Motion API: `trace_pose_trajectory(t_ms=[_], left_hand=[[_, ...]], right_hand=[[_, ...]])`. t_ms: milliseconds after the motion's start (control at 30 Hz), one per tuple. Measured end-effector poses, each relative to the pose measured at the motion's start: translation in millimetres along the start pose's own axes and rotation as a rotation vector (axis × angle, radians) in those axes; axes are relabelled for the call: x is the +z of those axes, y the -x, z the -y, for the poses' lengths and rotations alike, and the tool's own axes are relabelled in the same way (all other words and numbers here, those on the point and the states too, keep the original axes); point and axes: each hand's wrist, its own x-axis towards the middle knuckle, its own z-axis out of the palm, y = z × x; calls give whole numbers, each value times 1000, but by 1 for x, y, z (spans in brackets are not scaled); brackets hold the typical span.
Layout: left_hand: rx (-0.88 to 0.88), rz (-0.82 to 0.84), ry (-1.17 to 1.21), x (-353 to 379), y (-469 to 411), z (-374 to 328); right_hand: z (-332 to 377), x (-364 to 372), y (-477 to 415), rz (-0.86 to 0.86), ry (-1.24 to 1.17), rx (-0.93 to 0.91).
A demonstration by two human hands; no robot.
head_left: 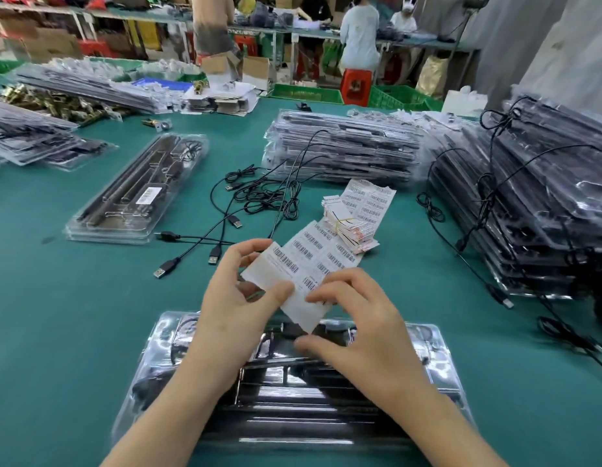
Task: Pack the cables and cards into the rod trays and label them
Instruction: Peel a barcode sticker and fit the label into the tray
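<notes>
A clear plastic rod tray (427,352) with black rods lies closed on the green table right in front of me. Above it my left hand (235,298) holds a white sheet of barcode labels (306,261) by its left edge, thumb on top. My right hand (353,318) pinches the sheet's lower right part with thumb and fingertips. A bundle of small cards (346,224) bound with a rubber band lies just behind the sheet, on a second label sheet (373,200). Loose black USB cables (225,227) sprawl to the left of the cards.
A labelled closed tray (138,193) lies at the left. Tall stacks of trays stand at the back centre (340,146) and at the right (542,197), with cables draped over them. More trays and brass parts (50,102) lie far left. People work at benches behind.
</notes>
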Motion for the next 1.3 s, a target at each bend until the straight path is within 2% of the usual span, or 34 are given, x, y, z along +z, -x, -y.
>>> trace_pose_trajectory(t_ms=[100,267,333,533,667,800,1100,1300], left_hand=[[64,57,9,-4,0,-2],[119,219,-28,1,1,-5],[190,204,-191,1,1,-4],[584,77,-859,-5,-4,2],[783,-11,-1039,-6,-8,4],[960,30,-1114,-6,-10,-1],[956,74,-1115,-14,-12,-6],[965,89,-1074,-13,-12,-5]], right_hand=[[-3,-5,-3,-36,-152,167],[-2,-4,-10,-52,-181,208],[-4,-2,-9,-44,-216,258],[-7,-7,-9,-41,-391,396],[-7,-5,-11,25,-467,446],[-7,-4,-11,47,-494,471],[0,-4,-11,102,-365,415],[3,-2,-12,96,-395,413]])
